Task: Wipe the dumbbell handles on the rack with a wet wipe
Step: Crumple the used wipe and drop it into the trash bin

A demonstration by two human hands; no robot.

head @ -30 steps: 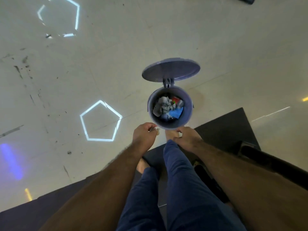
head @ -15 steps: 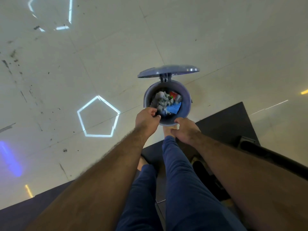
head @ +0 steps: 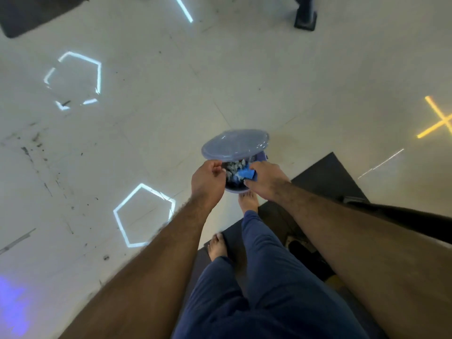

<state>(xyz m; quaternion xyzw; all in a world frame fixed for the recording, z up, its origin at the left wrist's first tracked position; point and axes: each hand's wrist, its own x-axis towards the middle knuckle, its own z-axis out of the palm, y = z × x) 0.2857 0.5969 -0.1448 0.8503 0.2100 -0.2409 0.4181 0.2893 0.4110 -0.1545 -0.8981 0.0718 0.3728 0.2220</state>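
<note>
No dumbbell, rack or whole wet wipe shows in the head view. A small lilac pedal bin (head: 234,189) stands on the pale floor, its lid (head: 234,144) tilted low over the mouth. Crumpled white wipes (head: 234,166) and a blue wrapper (head: 247,173) lie inside. My left hand (head: 208,179) hovers over the bin's left rim with loosely curled fingers, and I see nothing in it. My right hand (head: 266,179) reaches over the right rim, fingers just above the blue wrapper. A bare foot (head: 248,203) is at the bin's base.
A dark floor mat (head: 325,177) lies under my legs, with a black bar (head: 415,216) at the right. A black post base (head: 305,19) and another dark mat (head: 36,13) sit at the top. Lit pentagon reflections (head: 144,214) mark the glossy tiles.
Both hands moved forward from the bin's near rim to over its mouth. The small white pieces they held no longer show. The lid has dropped from upright to nearly over the opening.
</note>
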